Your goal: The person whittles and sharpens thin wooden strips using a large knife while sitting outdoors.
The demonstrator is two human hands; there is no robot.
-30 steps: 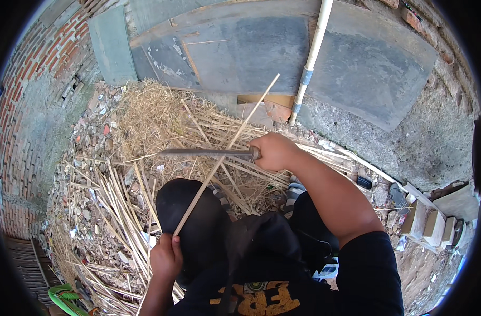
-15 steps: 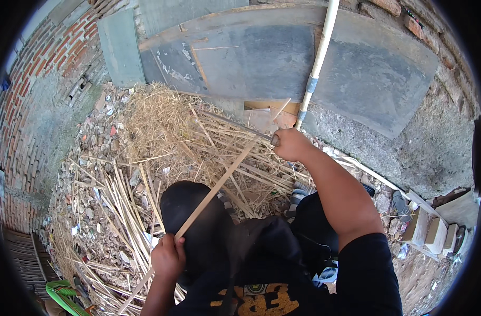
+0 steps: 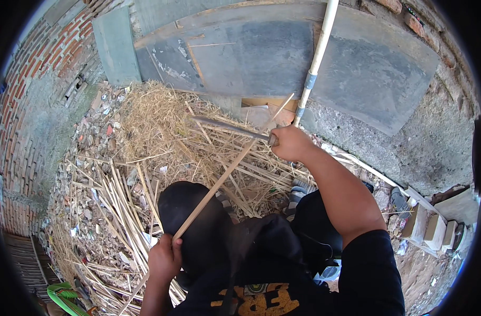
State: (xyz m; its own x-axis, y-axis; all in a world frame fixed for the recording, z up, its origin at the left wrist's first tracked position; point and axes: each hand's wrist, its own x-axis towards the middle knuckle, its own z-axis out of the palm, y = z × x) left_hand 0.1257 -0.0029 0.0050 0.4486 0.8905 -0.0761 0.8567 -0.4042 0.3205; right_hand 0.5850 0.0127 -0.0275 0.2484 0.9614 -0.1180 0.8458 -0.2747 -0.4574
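My left hand (image 3: 165, 258) is closed around a long flat bamboo strip (image 3: 214, 189), which slants up and away to the right across my knee. In my right hand (image 3: 292, 143) is the handle of a long-bladed knife (image 3: 230, 126), its blade pointing left. The blade lies across the strip near the strip's far end, close to my right fist. Whether the edge bites into the strip cannot be made out. Below the blade, a pile of pale shavings (image 3: 151, 116) and loose strips covers the rubble.
Many cut bamboo strips (image 3: 125, 210) lie to the left. Grey boards (image 3: 272, 58) lean along the far wall, with a white pipe (image 3: 319, 52) standing before them. A brick wall (image 3: 24, 137) bounds the left. Wooden blocks (image 3: 436, 233) sit at the right, and a green object (image 3: 64, 297) at lower left.
The knife blade has tilted slightly and its tip has dropped a little. My right hand has shifted slightly left. My left hand keeps its hold on the bamboo strip.
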